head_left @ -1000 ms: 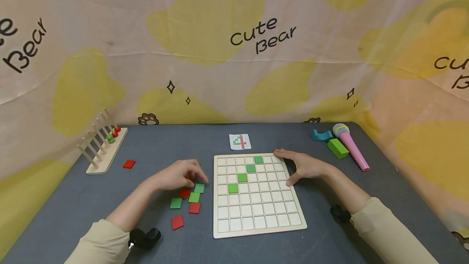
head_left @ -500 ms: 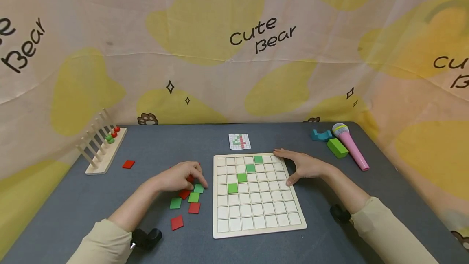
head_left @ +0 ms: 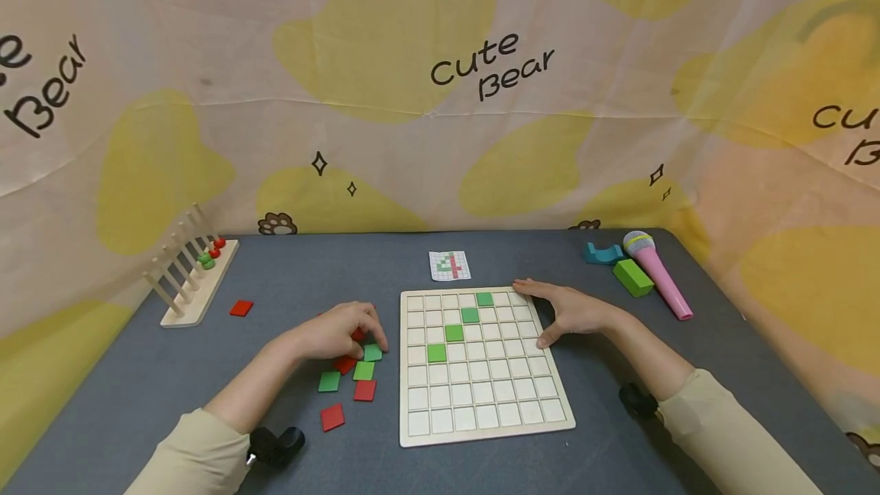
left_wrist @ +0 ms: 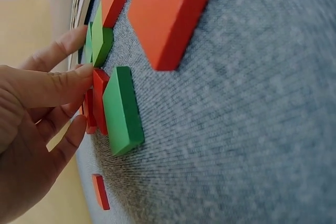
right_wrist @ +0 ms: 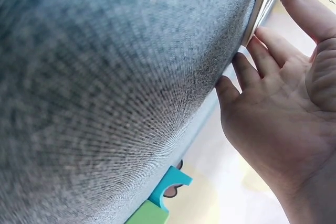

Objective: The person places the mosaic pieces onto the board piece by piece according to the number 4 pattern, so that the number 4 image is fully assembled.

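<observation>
My left hand (head_left: pixel 337 331) reaches down over a cluster of square tiles left of the board. Its thumb and index finger pinch a green tile (head_left: pixel 372 353) at its sides; the wrist view shows that green tile (left_wrist: pixel 88 45) between the two fingertips. Touching it or close by are a lighter green tile (head_left: pixel 363 370) and red tiles (head_left: pixel 365 390), some partly hidden under the hand. The pale wooden grid board (head_left: pixel 481 436) bears several green tiles in a diagonal line. Along the board's upper right edge rests my right hand (head_left: pixel 574 310), thumb and fingers spread and fairly straight.
Behind the board lies a small pattern card (head_left: pixel 450 266). A wooden peg rack (head_left: pixel 199 281) with red and green beads stands at the left, near a lone red tile (head_left: pixel 241 308). At the right are a pink microphone (head_left: pixel 660 277), a green block (head_left: pixel 633 278) and a blue arch (head_left: pixel 603 254).
The left index fingertip has drawn slightly in toward the thumb, against the green tile. My right hand and the board have kept their places.
</observation>
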Demonstrator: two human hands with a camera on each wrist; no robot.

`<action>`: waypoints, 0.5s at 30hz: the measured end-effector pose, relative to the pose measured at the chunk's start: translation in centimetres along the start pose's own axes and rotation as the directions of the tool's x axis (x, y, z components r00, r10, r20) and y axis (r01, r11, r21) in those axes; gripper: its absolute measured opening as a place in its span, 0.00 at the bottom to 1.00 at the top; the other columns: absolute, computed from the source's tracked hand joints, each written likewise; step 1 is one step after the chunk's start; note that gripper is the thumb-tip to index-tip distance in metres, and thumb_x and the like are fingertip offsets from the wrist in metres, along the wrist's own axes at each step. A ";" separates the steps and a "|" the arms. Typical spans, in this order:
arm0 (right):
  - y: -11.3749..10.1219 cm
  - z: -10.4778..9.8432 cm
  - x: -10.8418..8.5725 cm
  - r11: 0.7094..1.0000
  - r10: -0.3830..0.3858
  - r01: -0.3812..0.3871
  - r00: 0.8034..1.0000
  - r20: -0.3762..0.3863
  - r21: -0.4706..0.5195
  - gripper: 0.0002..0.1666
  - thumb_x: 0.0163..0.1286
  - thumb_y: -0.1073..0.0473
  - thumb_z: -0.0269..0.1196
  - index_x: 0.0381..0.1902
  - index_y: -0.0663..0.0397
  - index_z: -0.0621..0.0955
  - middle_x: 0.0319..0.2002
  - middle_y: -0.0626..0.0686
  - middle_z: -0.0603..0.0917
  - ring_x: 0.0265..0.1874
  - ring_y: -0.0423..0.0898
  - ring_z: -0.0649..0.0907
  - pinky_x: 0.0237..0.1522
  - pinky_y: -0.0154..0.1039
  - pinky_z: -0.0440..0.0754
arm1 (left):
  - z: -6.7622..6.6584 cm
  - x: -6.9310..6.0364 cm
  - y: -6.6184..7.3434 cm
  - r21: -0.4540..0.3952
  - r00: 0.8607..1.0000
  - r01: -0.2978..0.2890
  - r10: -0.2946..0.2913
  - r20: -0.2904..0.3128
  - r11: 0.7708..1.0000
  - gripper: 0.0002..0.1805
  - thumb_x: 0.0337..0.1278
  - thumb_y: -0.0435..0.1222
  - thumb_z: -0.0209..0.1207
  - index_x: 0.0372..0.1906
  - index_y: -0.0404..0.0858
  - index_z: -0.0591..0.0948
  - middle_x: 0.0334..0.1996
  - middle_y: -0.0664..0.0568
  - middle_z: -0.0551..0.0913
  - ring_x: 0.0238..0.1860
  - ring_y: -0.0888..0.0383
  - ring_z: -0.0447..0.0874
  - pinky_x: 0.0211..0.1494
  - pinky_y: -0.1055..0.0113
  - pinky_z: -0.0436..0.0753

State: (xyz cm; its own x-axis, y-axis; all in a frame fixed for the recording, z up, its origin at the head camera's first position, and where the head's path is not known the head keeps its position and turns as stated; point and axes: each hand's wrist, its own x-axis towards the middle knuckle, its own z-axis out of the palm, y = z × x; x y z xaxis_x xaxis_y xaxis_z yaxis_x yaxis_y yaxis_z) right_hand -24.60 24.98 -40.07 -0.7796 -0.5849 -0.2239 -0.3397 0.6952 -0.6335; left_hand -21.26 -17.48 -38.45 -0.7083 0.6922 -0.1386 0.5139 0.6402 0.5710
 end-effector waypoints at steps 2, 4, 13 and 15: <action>0.0 0.0 0.0 1.000 -0.003 0.003 1.000 0.000 0.000 0.67 0.44 0.48 0.79 0.77 0.55 0.57 0.79 0.61 0.52 0.79 0.64 0.50 0.72 0.71 0.50 | 0.0 0.0 0.0 0.004 1.000 0.009 -0.009 -0.010 1.000 0.17 0.48 0.22 0.65 0.39 0.47 0.89 0.42 0.53 0.81 0.45 0.58 0.74 0.47 0.65 0.76; 0.0 0.0 0.0 1.000 -0.005 0.005 1.000 -0.001 -0.001 0.67 0.44 0.48 0.79 0.77 0.55 0.57 0.79 0.61 0.52 0.79 0.65 0.50 0.72 0.71 0.51 | 0.0 0.1 0.0 0.008 0.999 0.023 -0.022 -0.025 1.000 0.17 0.47 0.22 0.66 0.38 0.46 0.88 0.41 0.53 0.81 0.43 0.58 0.74 0.45 0.68 0.76; 0.0 -0.1 0.1 1.000 -0.008 0.008 1.000 0.003 0.005 0.67 0.45 0.48 0.79 0.77 0.55 0.57 0.79 0.62 0.52 0.79 0.65 0.50 0.72 0.72 0.51 | 0.2 0.3 0.0 -0.001 0.994 0.067 -0.067 -0.081 0.998 0.14 0.43 0.24 0.70 0.33 0.42 0.82 0.32 0.54 0.80 0.35 0.60 0.73 0.37 0.72 0.75; 0.0 -0.1 0.1 1.000 -0.010 0.010 1.000 0.003 0.005 0.67 0.45 0.48 0.79 0.77 0.56 0.58 0.79 0.62 0.52 0.79 0.65 0.50 0.72 0.71 0.51 | 0.1 0.3 0.0 -0.022 0.993 0.075 -0.076 -0.086 0.997 0.12 0.45 0.24 0.69 0.32 0.42 0.81 0.30 0.54 0.80 0.33 0.61 0.73 0.35 0.72 0.75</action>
State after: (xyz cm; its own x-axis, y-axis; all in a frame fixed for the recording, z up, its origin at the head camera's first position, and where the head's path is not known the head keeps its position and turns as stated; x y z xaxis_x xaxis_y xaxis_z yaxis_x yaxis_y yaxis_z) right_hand -24.69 24.97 -40.00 -0.7747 -0.5929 -0.2199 -0.3444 0.6872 -0.6396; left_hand -21.38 -17.22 -38.59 -0.7844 0.6101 -0.1120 0.4488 0.6828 0.5765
